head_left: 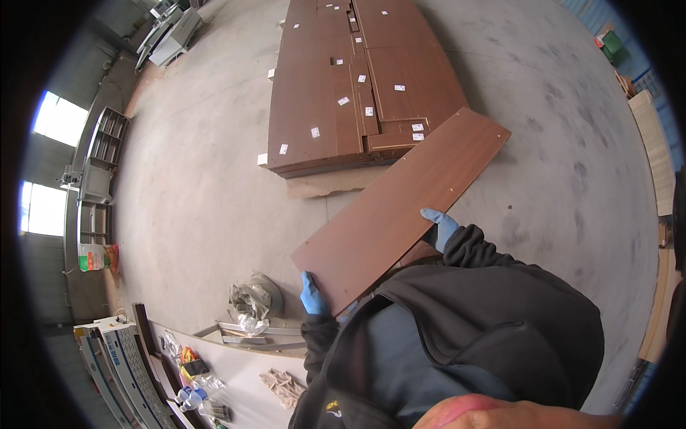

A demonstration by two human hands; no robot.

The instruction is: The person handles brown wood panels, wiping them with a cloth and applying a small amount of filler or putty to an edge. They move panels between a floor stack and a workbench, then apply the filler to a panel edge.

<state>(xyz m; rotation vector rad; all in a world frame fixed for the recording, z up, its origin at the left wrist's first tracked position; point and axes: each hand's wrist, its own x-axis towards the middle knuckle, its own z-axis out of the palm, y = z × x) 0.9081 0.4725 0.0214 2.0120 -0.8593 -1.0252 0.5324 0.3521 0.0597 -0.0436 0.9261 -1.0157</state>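
A long reddish-brown wood panel (400, 207) slants across in front of me, its far end up to the right. My left hand (313, 294), in a blue glove, grips the panel at its near left end with the thumb on top. My right hand (441, 225), also gloved in blue, holds the panel's near long edge around its middle; the fingers beneath are hidden. Beyond the panel lies a large stack of brown boards (321, 107) with white labels, and the panel's far end overlaps the stack's near right corner in view.
A bag-lined bin (268, 297) stands on the floor at the left. Near me on the left is a pale table (250, 365) with a crumpled cloth (282, 387) and plastic bottles (189, 397). Shelving (103, 157) lines the left wall; pale boards (652, 143) lie along the right.
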